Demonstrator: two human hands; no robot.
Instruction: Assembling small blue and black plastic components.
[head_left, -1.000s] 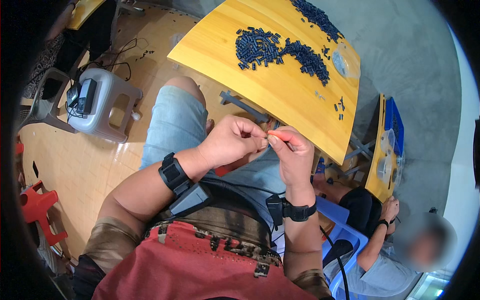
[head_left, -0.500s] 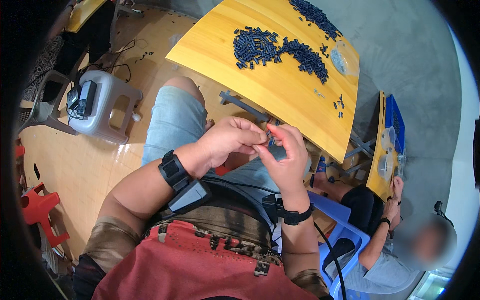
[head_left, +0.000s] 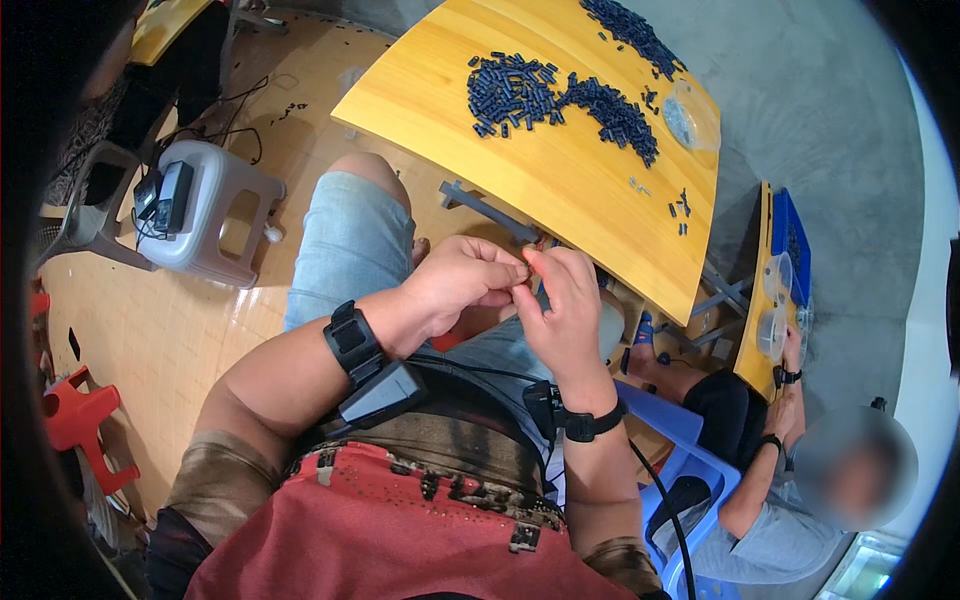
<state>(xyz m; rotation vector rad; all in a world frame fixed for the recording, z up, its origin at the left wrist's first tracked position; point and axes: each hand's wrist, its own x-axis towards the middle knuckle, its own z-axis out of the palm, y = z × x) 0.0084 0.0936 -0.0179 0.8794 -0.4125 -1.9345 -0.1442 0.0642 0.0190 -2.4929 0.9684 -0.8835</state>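
Above my lap, in front of the table's near edge, my left hand (head_left: 462, 284) and my right hand (head_left: 566, 300) meet at the fingertips. The left thumb and forefinger are pinched together. On the right, the thumb and forefinger also close in toward that pinch. Whatever lies between them is too small and too covered to name. Beyond the hands, the yellow wooden table (head_left: 420, 100) bears heaps of small black cylindrical pieces (head_left: 512, 94). Several loose black pieces (head_left: 684, 204) and a few tiny silver bits (head_left: 638, 186) lie nearer its right side.
A clear tub (head_left: 708, 128) of small metallic bits stands at the table's right edge. To the right, a co-worker sits on a blue chair (head_left: 690, 460) at another table with a blue tray (head_left: 790, 235). A grey stool (head_left: 215, 235) holding black devices stands left; a red stool (head_left: 85, 420) is lower left.
My right hand has shifted slightly left, its fingers drawn closer to my left fingertips. The co-worker's hands have moved a little at the other table.
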